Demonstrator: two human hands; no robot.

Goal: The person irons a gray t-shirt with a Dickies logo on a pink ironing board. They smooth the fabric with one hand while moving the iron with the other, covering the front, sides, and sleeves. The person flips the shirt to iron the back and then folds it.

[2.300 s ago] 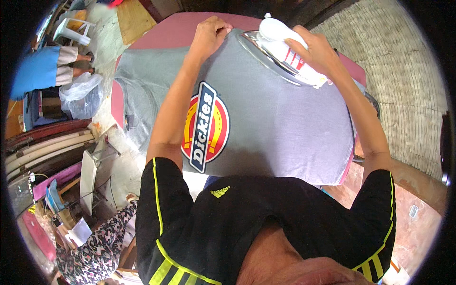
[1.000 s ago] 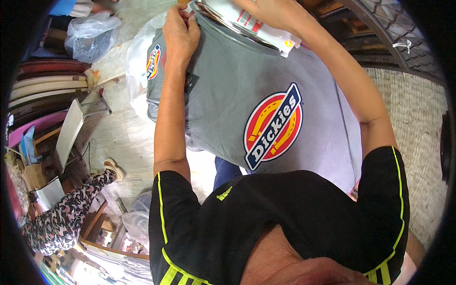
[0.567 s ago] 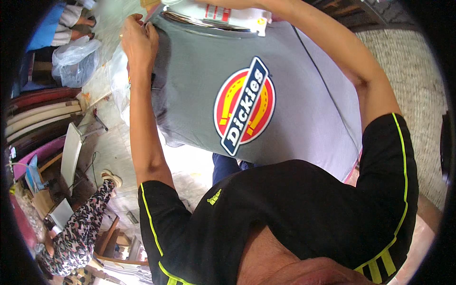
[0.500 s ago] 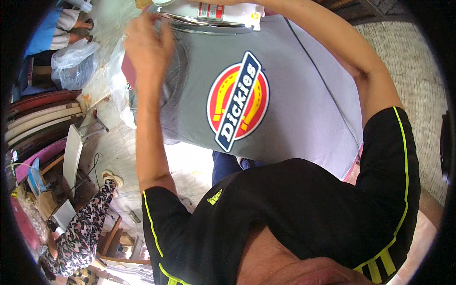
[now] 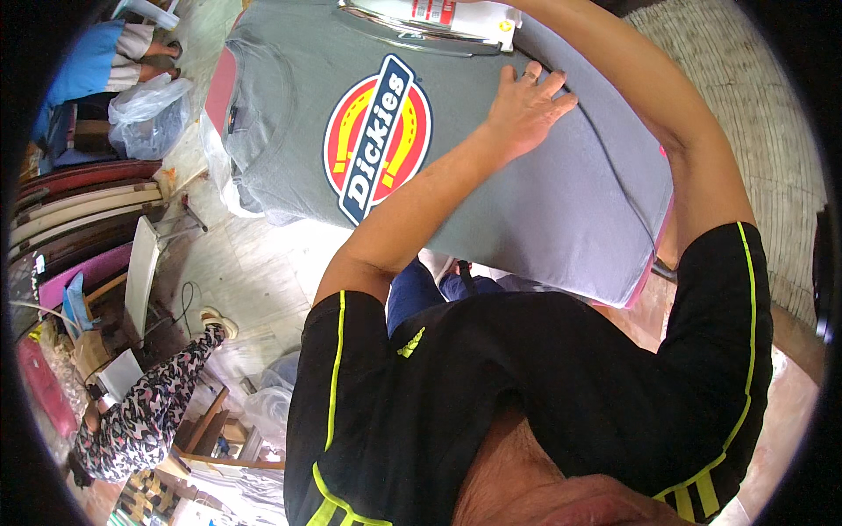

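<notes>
A grey T-shirt (image 5: pixel 465 202) with a round red, yellow and blue print lies spread on a pink-edged board (image 5: pixel 651 279). My left hand (image 5: pixel 529 112) rests on the shirt right of the print, fingers spread, holding nothing. Just beyond its fingertips is an iron (image 5: pixel 478 24) with a shiny silver base and a white body, partly cut off by the upper edge. A dark cord (image 5: pixel 605 158) runs across the shirt from beside the iron. My right forearm (image 5: pixel 614 61) reaches past the board's right side toward the iron; the hand itself lies beyond the picture's top.
A clear plastic bag (image 5: pixel 151 118) sits on the floor at the far left. Several boards (image 5: pixel 83 206) are stacked below it. One person (image 5: pixel 83 66) stands at the upper left; another in patterned trousers (image 5: pixel 162 403) is at the lower left. Woven matting (image 5: pixel 745 123) lies to the right.
My left hand has moved right, from near the shirt's collar to the fabric beside the iron. The shirt now appears farther up and left in view, its collar uncovered.
</notes>
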